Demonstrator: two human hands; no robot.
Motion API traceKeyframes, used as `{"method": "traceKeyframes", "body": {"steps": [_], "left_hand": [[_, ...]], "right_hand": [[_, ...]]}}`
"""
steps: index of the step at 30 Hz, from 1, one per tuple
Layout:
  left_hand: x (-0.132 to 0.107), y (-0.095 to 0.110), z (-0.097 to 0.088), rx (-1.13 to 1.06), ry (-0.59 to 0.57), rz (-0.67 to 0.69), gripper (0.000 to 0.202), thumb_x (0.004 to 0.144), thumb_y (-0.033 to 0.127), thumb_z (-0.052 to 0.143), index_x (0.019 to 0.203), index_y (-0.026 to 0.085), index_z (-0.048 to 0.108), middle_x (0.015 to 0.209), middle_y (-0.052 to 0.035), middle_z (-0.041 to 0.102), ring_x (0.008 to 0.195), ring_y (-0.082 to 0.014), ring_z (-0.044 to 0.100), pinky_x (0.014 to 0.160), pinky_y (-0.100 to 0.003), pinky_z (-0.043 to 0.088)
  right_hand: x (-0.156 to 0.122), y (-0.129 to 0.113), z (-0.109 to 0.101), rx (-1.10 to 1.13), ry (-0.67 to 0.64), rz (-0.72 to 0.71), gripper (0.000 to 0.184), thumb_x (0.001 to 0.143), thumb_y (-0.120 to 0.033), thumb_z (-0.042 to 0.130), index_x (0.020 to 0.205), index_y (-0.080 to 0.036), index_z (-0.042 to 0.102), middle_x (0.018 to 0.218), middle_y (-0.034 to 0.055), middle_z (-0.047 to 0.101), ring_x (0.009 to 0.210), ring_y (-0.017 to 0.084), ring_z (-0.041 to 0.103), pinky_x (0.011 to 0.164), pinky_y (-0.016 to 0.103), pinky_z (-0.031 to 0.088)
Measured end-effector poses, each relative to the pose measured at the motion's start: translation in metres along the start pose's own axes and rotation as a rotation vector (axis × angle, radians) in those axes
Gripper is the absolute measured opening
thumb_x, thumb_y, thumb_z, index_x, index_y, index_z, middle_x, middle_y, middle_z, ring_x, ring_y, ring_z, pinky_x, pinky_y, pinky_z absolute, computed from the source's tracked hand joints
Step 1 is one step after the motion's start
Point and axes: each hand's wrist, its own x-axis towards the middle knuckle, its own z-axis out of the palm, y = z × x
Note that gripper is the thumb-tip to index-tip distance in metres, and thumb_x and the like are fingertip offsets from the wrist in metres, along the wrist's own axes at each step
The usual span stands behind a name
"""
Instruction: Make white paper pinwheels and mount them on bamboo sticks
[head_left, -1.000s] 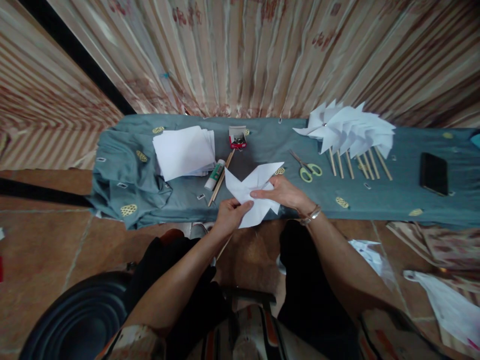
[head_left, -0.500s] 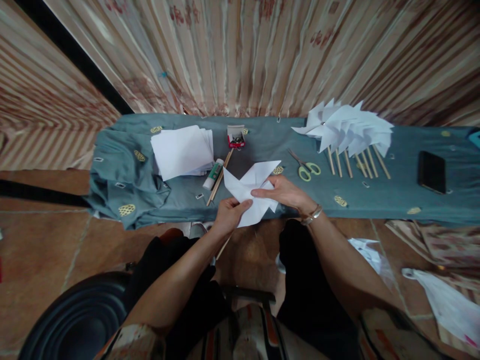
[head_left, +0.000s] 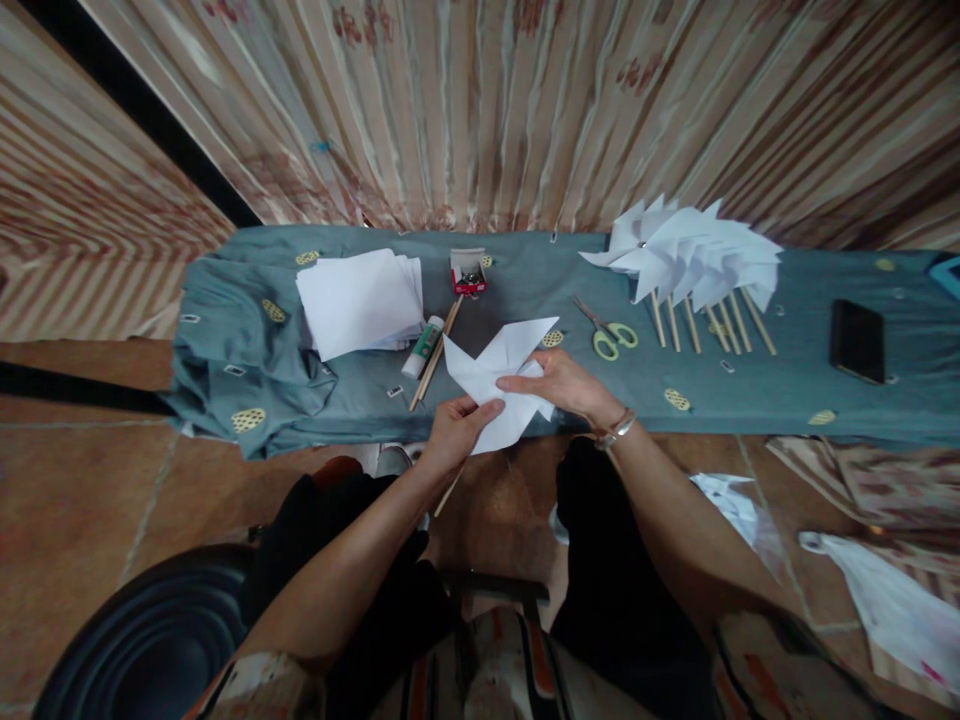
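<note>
A white paper pinwheel is held between both hands over the front edge of the bench. My left hand pinches its lower left part, thumb on top and fingers underneath. My right hand grips the right side, its thumb pressed near the centre. Below my left hand a thin wooden stick points down; where its upper end lies is hidden. Left of the pinwheel are loose wooden sticks and a green and white glue stick. Scissors with green handles rest to the right.
A stack of white paper lies on the cloth-covered bench, left of a small red box of metal bits. Several pinwheels on sticks overlap at the right, beside a black phone. A dark round stool stands lower left.
Both hands keep nearly the same hold on the pinwheel. The whole view has shifted very slightly; nothing on the bench has been moved.
</note>
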Motion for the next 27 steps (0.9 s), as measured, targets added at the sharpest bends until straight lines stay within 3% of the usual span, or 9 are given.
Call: {"method": "traceKeyframes", "body": {"steps": [2,5,7,10,12,17,27], "left_hand": [[-0.002,0.001,-0.001,-0.029,-0.023,-0.002,0.043,0.047,0.042,0.092,0.070,0.010,0.074,0.059,-0.0033,0.069,0.050,-0.0113,0.058,0.050,-0.022,0.046],[-0.005,0.004,-0.006,-0.097,-0.025,-0.063,0.044,0.067,0.054,0.078,0.064,0.010,0.071,0.055,-0.0041,0.065,0.046,-0.0100,0.052,0.039,-0.020,0.038],[-0.009,0.003,-0.010,-0.127,-0.003,-0.136,0.039,0.077,0.047,0.071,0.066,0.010,0.071,0.057,-0.0050,0.065,0.045,-0.0094,0.051,0.038,-0.019,0.037],[-0.019,-0.002,-0.016,-0.103,0.033,-0.179,0.014,0.069,0.024,0.076,0.070,0.010,0.072,0.059,-0.0032,0.064,0.047,-0.0077,0.052,0.040,-0.016,0.037],[-0.028,-0.010,-0.020,-0.083,0.008,-0.174,0.015,0.060,0.019,0.078,0.070,0.010,0.072,0.057,-0.0020,0.061,0.045,-0.0057,0.047,0.038,-0.016,0.030],[-0.041,-0.026,-0.026,-0.037,0.022,-0.059,0.022,0.053,0.027,0.081,0.064,0.010,0.071,0.043,0.0052,0.045,0.040,-0.0019,0.030,0.039,-0.017,0.014],[-0.046,-0.028,-0.033,0.065,0.068,0.097,0.037,0.054,0.045,0.083,0.070,0.012,0.075,0.038,0.0080,0.040,0.039,-0.0031,0.027,0.042,-0.020,0.015]], "right_hand": [[0.000,0.001,-0.002,0.015,0.010,0.003,0.042,0.060,-0.051,0.080,0.079,-0.015,0.074,0.079,0.0045,0.074,0.065,0.015,0.062,0.060,0.026,0.048],[0.002,0.003,-0.007,-0.004,0.026,0.012,0.044,0.059,-0.053,0.080,0.079,-0.014,0.074,0.077,0.0048,0.073,0.065,0.015,0.062,0.058,0.026,0.046],[0.003,0.004,-0.010,-0.042,0.027,0.006,0.043,0.061,-0.053,0.079,0.078,-0.014,0.073,0.077,0.0051,0.073,0.066,0.016,0.062,0.059,0.026,0.046],[0.006,0.003,-0.011,-0.101,0.032,-0.034,0.040,0.064,-0.051,0.077,0.077,-0.014,0.073,0.081,0.0059,0.075,0.071,0.018,0.065,0.062,0.026,0.047],[0.008,0.004,-0.009,-0.149,0.021,-0.048,0.036,0.066,-0.049,0.077,0.076,-0.015,0.074,0.082,0.0061,0.076,0.073,0.019,0.066,0.063,0.026,0.047],[0.012,0.006,0.000,-0.256,-0.013,-0.076,0.032,0.068,-0.046,0.075,0.077,-0.016,0.075,0.087,0.0060,0.077,0.080,0.021,0.068,0.064,0.025,0.048],[0.008,-0.003,0.008,-0.147,-0.058,-0.042,0.042,0.059,-0.054,0.078,0.076,-0.016,0.075,0.084,0.0034,0.076,0.073,0.018,0.067,0.063,0.024,0.049]]}}
